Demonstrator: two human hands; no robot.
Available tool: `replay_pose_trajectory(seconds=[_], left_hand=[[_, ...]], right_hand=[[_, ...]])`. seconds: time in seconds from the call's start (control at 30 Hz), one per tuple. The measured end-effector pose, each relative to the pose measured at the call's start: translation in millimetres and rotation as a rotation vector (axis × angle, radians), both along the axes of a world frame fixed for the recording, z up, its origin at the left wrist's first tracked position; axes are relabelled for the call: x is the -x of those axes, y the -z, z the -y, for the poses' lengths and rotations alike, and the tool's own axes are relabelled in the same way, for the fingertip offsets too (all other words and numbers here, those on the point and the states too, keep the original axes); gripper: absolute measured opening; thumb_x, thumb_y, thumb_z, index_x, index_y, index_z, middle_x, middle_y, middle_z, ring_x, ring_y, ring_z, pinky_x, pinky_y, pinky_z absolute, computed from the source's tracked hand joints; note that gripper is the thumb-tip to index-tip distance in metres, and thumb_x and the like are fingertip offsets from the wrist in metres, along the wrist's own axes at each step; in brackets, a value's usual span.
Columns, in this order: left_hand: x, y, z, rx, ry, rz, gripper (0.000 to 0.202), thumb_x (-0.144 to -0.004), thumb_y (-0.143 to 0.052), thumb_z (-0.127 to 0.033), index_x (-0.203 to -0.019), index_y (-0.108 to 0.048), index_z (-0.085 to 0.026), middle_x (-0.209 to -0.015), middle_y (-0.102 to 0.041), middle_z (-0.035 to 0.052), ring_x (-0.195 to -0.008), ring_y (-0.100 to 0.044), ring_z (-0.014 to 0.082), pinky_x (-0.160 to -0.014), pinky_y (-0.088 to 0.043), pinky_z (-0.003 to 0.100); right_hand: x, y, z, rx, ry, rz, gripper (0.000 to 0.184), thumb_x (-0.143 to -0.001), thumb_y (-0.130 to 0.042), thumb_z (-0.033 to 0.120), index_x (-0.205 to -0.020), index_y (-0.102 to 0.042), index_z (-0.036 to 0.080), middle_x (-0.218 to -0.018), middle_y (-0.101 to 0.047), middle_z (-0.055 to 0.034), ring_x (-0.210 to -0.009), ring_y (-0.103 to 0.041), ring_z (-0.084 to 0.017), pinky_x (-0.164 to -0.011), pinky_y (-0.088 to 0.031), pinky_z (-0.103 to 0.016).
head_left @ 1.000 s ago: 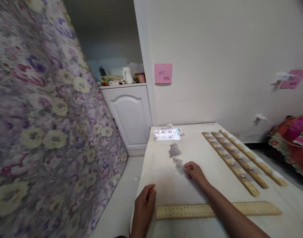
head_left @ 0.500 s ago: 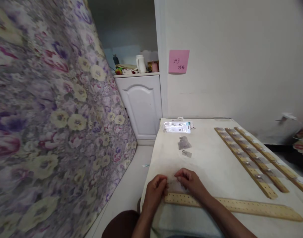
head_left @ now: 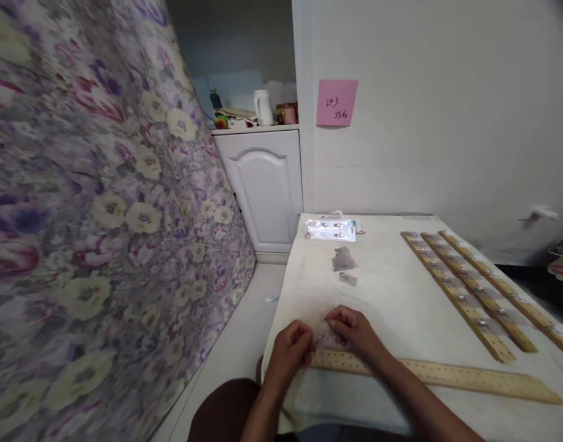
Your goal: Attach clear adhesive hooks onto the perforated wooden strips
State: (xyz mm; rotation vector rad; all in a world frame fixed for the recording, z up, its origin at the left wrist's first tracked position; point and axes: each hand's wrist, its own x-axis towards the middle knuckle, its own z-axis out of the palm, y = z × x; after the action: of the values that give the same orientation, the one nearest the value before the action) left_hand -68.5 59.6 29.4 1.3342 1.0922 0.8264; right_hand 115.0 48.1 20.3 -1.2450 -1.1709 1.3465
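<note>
My left hand (head_left: 290,348) and my right hand (head_left: 355,331) meet near the table's front edge, both pinched on a small clear plastic bag (head_left: 325,336) with tiny metal parts in it. The bag hangs just above the left end of a long wooden strip with rows of holes (head_left: 447,372), which lies across the front of the white table (head_left: 401,294). Two more small bags (head_left: 343,261) lie further back, and a clear blister pack of metal parts (head_left: 330,229) sits at the far left edge.
Three wooden strips with clear bags on them (head_left: 474,285) lie side by side at the right. A flowered mattress (head_left: 88,202) leans at the left. A white cabinet (head_left: 263,184) with a jug stands behind. A pink note (head_left: 336,102) sticks to the wall.
My right hand picked a small bag from the middle of the table and drew it to the front edge. My left hand came up to pinch it too. The view shifted left.
</note>
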Motion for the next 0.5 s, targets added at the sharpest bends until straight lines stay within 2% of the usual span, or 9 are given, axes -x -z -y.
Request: replay_pose_trajectory(seconds=[0.17,0.3,0.5], left_hand=[[15,-5.8,10,-0.186,-0.136,-0.157,0.018,-0.081,-0.052,-0.036,-0.078,-0.058,-0.020,-0.066,-0.057,-0.0042,-0.059,-0.049,0.0109,-0.056,-0.036,0.021],[21,-4.4,31,-0.387,-0.167,-0.367,0.016,-0.085,-0.048,-0.031,-0.084,-0.061,-0.022,-0.072,-0.059,-0.0029,-0.067,-0.053,0.0133,-0.063,-0.039,0.022],[16,9.2,62,-0.449,-0.177,-0.359,0.019,-0.088,-0.046,-0.031,-0.086,-0.061,-0.021,-0.079,-0.061,0.0020,-0.074,-0.057,0.0161,-0.067,-0.044,0.024]], right_hand=[[-1,1.0,-3,-0.078,-0.125,0.124,0.016,-0.078,-0.056,0.031,-0.078,-0.062,0.017,-0.063,-0.056,0.0026,-0.054,-0.046,-0.009,-0.051,-0.034,-0.021],[6,2.6,-4,-0.137,-0.210,0.232,0.016,-0.080,-0.053,0.027,-0.080,-0.065,0.017,-0.067,-0.060,0.0016,-0.059,-0.049,-0.010,-0.056,-0.036,-0.021],[13,5.4,-6,-0.197,-0.253,0.364,0.016,-0.079,-0.053,0.024,-0.079,-0.067,0.017,-0.072,-0.066,-0.0009,-0.067,-0.055,-0.014,-0.062,-0.039,-0.023]])
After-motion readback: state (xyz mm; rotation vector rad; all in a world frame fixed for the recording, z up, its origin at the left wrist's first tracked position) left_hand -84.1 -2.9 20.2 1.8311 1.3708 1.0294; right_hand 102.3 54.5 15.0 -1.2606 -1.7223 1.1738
